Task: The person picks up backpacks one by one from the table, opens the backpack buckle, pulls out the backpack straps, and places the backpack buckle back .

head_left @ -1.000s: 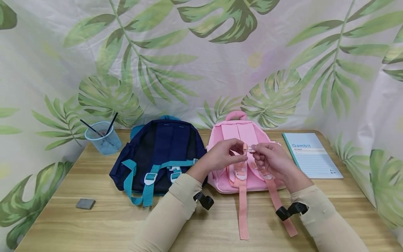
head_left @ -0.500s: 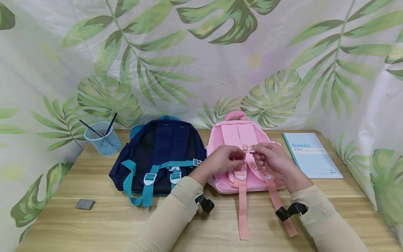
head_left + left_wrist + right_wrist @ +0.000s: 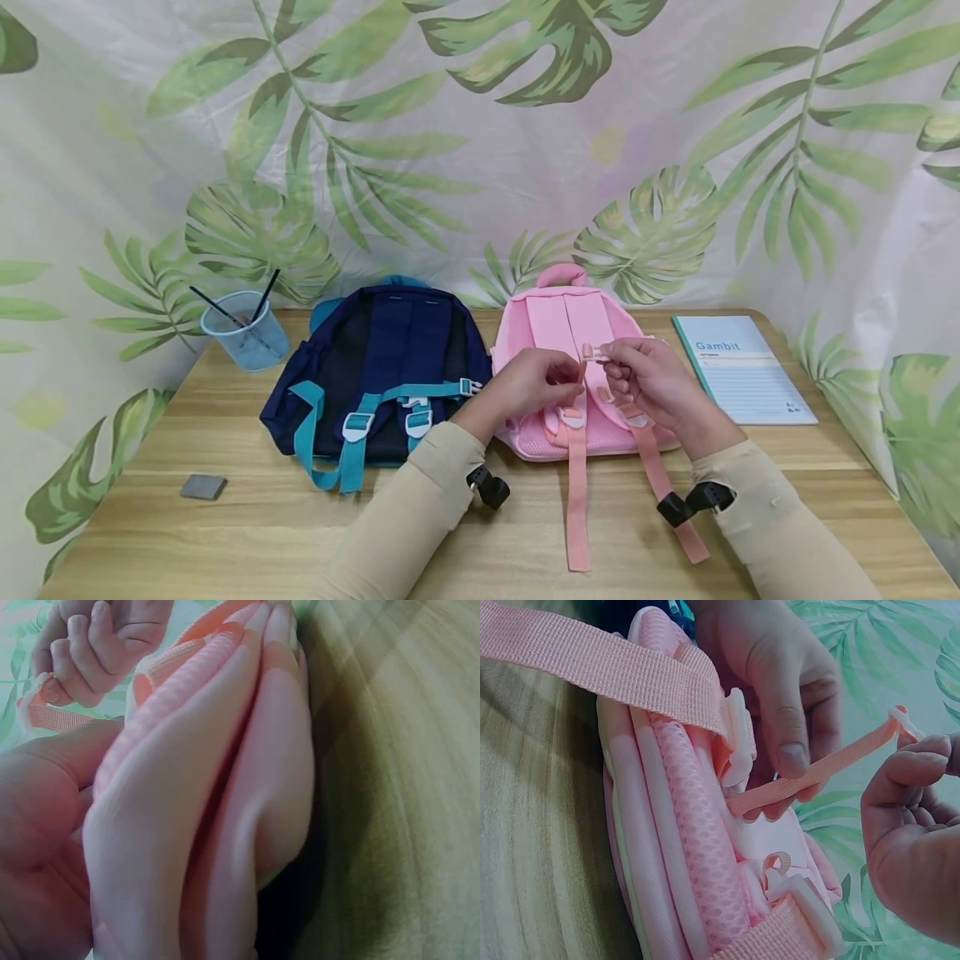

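A pink backpack (image 3: pixel 553 321) lies on the wooden table with its shoulder-strap side up. My right hand (image 3: pixel 648 375) pinches a small white buckle (image 3: pixel 597 354) at the end of a narrow peach strap (image 3: pixel 817 774), raised above the bag. In the right wrist view this strap runs taut from the bag up to the buckle. Lower along it, my left hand (image 3: pixel 528 382) pinches the webbing between thumb and fingers. White strap adjusters (image 3: pixel 573 417) sit near the bag's bottom, and two loose peach strap ends (image 3: pixel 577 508) hang down onto the table.
Left of the pink bag lies a navy backpack (image 3: pixel 408 342) with teal straps. Farther left stand a blue mesh pen cup (image 3: pixel 251 346) holding two dark sticks and, nearer, a grey block (image 3: pixel 203 487). A notebook (image 3: pixel 742 375) lies at the right, with a leaf-print curtain (image 3: pixel 525 167) behind.
My left fingers have moved down from the buckle along the peach strap. The buckle has turned slightly in my right hand, which stays in place.
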Demonstrator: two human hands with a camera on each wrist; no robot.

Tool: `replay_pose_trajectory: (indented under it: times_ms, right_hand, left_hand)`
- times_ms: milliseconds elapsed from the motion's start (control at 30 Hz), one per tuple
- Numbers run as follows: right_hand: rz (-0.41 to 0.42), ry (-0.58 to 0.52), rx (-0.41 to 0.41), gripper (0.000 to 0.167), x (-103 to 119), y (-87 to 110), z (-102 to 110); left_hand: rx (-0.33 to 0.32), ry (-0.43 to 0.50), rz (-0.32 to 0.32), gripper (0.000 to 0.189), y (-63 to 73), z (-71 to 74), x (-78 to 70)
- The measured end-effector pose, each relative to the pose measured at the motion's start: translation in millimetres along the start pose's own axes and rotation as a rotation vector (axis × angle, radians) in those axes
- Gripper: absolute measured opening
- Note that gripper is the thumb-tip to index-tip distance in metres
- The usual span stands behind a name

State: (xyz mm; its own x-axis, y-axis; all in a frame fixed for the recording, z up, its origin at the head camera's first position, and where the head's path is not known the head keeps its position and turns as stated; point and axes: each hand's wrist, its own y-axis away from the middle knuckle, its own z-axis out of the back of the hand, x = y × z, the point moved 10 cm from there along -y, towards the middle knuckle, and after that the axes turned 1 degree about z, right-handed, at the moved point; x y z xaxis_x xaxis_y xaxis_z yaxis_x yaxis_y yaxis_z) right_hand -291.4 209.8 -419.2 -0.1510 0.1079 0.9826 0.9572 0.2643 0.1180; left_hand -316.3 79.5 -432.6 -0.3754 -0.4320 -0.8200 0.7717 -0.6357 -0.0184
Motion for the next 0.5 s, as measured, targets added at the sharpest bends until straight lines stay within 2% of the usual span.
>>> replay_pose_trajectory:
  times_ms: [267,500]
  right_hand:
    - [0.039,0.012,-0.014,0.036,9,1.2,0]
    - [0.062,-0.009,0.022,0.037,11,0.9,-4]
  left_hand:
    - [-0.011,-0.033,-0.020,0.017,0.8,-0.7,-0.1]
    - [-0.002,-0.049,-0.029,0.014,0.8,0.2,0.0]
